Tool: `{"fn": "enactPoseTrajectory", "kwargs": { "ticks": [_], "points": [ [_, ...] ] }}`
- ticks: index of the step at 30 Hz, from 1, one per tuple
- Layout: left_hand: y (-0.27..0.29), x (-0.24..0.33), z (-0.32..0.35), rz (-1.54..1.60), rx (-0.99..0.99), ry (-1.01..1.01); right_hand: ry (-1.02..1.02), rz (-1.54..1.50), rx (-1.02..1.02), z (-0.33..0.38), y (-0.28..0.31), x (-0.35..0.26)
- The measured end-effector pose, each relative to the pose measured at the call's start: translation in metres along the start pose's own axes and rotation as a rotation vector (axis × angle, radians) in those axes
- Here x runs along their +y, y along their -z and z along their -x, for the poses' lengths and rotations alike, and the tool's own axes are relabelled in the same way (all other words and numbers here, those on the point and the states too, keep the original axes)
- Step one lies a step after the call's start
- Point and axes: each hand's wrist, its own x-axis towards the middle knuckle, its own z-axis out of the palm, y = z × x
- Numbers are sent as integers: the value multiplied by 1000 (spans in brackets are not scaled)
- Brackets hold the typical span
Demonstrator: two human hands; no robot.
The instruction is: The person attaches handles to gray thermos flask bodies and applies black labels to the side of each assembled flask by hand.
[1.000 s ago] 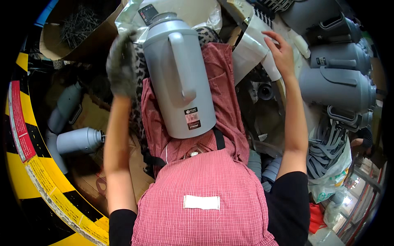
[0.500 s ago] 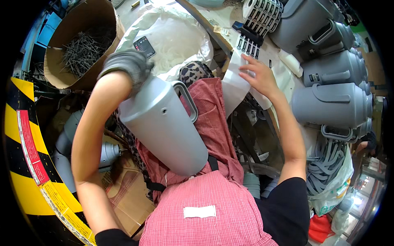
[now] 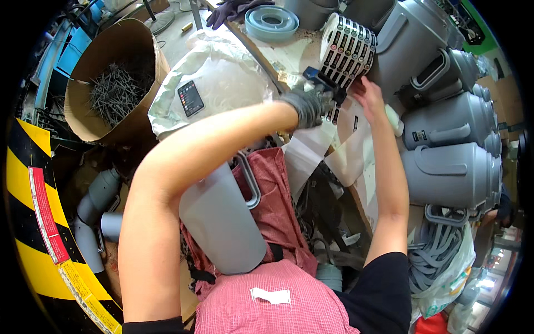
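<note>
A grey plastic jug-like body (image 3: pixel 219 222) with a loop handle lies tilted across my lap, touched by neither hand. My left hand (image 3: pixel 308 107), in a grey glove, is at the table's edge against a dark blue and black bar (image 3: pixel 327 83); motion smears its fingers. Next to that bar stands a roll of black-and-white labels (image 3: pixel 350 45), its backing strip (image 3: pixel 308 150) hanging over the edge. At the roll's lower right side is my bare right hand (image 3: pixel 368 99), fingers apart; whether it touches the labels I cannot tell.
Several grey jugs (image 3: pixel 442 175) line the table's right side. Light-blue rings (image 3: pixel 271 22) and dark gloves (image 3: pixel 236 12) lie at the back. A carton (image 3: pixel 83 111) of grey rods stands left of a white bag (image 3: pixel 214 61) with a phone (image 3: pixel 191 99) on it. Grey handles (image 3: pixel 436 259) fill a bag.
My left hand has left the top of the jug and swung right to the bar beside the label roll. My right hand has moved up and right, closer to the roll.
</note>
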Motion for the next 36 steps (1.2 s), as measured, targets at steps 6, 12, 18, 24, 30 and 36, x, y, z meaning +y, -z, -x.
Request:
{"fn": "enactPoseTrajectory", "kwargs": {
  "ticks": [6,12,18,24,30,36],
  "points": [
    [-37,18,-2,29,-3,-18,-206,-700,-123,-44,-6,17],
    [-31,22,0,0,-12,-28,-140,-745,-136,-65,-35,19],
    [-13,27,10,56,-15,-37,343,-205,235,2,-50,-3],
    [26,-42,-54,852,896,317,876,404,176,-20,-59,-69],
    [63,-146,-152,1498,652,637,694,578,252,-83,-82,-85],
    [50,-139,-168,1789,564,550,549,259,189,-50,-77,-60]
  ]
}}
